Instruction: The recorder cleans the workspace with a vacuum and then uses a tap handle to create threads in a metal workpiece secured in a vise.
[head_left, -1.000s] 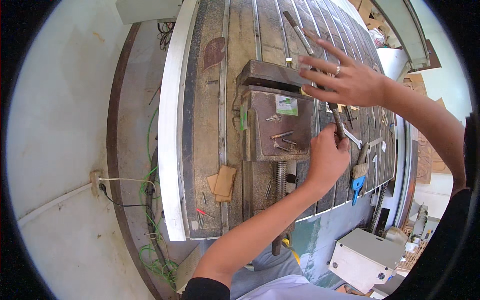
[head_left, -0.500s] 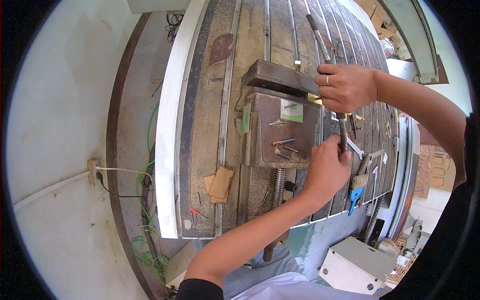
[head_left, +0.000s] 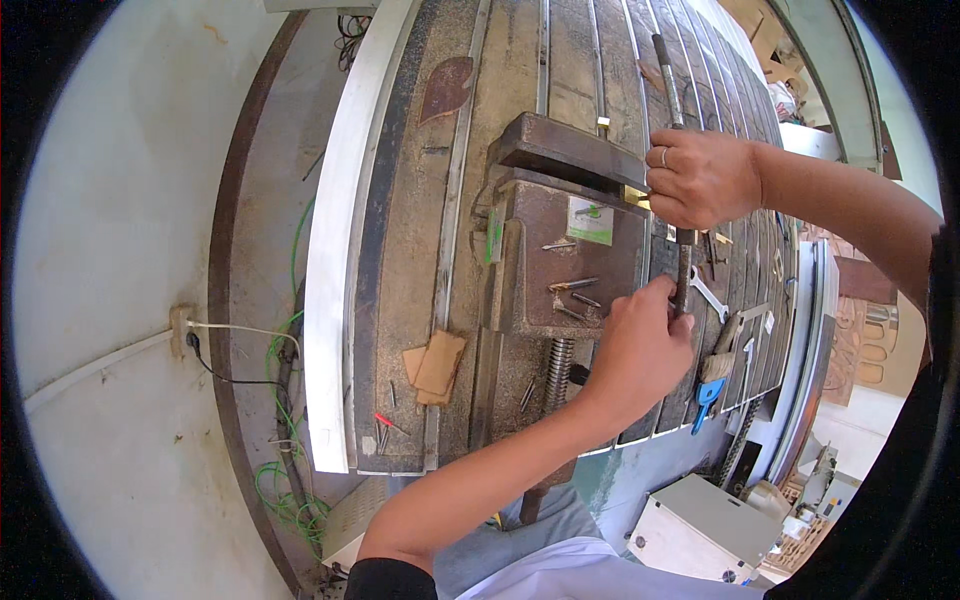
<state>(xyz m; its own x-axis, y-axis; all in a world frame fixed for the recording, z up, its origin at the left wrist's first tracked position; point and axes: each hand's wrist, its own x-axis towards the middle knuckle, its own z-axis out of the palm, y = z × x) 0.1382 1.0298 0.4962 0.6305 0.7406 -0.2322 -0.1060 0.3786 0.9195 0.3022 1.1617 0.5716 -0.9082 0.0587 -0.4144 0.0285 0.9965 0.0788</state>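
Observation:
A long dark metal bar, which looks like a tap wrench (head_left: 671, 85), runs lengthwise over the right side of a brown machine vise (head_left: 530, 240). My right hand (head_left: 705, 180), with a ring on one finger, is closed around its middle. Lower down, my left hand (head_left: 640, 345) pinches the bar's near end between thumb and fingers. A bit of yellow, brass-like metal (head_left: 634, 197) shows at the vise jaws beside my right hand, which partly hides it. Several drill bits or cutters (head_left: 573, 284) lie on top of the vise, near a green and white packet (head_left: 590, 220).
The vise stands on a slotted machine table (head_left: 510, 60). To the right lie a wrench (head_left: 710, 295) and a blue-handled brush (head_left: 710, 390). Wooden pieces (head_left: 440, 365) and a red-handled tool (head_left: 390, 422) rest at the near left. Green cables (head_left: 275, 490) hang beside the table.
The bar's far end has swung a little to the right. Both hands keep hold of it, and the whole view has shifted slightly.

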